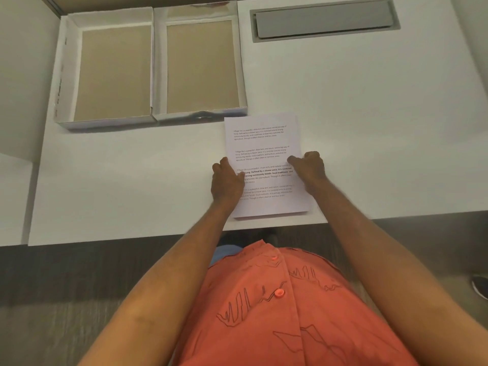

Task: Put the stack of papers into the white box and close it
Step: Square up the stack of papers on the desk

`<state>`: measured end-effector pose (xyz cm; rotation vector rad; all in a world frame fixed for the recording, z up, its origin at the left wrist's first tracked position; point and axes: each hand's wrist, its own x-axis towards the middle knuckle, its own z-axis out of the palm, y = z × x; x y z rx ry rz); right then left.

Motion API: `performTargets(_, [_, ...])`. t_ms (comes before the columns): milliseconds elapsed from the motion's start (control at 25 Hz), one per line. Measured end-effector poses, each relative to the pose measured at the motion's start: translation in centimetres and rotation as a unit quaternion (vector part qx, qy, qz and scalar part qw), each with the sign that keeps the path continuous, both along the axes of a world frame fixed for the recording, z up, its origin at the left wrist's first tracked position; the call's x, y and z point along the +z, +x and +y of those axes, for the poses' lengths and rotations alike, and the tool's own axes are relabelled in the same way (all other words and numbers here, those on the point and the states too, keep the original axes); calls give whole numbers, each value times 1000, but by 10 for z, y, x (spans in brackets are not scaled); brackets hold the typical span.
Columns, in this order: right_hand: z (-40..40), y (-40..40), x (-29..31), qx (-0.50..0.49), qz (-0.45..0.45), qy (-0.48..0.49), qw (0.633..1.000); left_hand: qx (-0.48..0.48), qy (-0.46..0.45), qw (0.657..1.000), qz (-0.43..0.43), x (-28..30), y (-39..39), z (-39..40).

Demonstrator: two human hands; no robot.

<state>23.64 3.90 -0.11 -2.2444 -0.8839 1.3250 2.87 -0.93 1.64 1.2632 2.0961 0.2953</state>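
Observation:
A stack of printed papers [264,143] lies flat on the white desk near its front edge. My left hand [227,180] rests on the stack's left edge with its fingers curled around it. My right hand [309,166] grips the right edge, thumb on top of the sheet. Beyond the stack, at the back left, stand two open white box halves side by side, both with a brown cardboard floor: the left half [67,75] and the right half [241,75]. Which is the lid I cannot tell. Both are empty.
The white desk [369,114] has a grey cable-tray flap [324,19] set into it at the back right. The desk's front edge runs just below the papers. A dark shoe [480,286] shows on the carpet at the right.

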Motion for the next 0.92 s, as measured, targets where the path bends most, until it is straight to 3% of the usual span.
performTargets(200, [32, 23, -59, 0, 77, -59, 995, 0, -18, 1000, -8, 4, -3, 5])
performTargets(360, [17, -7, 8, 35, 0, -77, 996, -1, -19, 1000, 1, 6, 0, 5])
performTargets(480, [13, -16, 14, 43, -32, -71, 996, -3, -17, 1000, -1, 4, -1, 5])
performTargets(680, [27, 15, -25, -11, 167, -41, 985, -3, -15, 1000, 0, 0, -4, 5])
performTargets(920, [10, 11, 21, -9, 183, -31, 983, -4, -12, 1000, -8, -5, -8, 6])
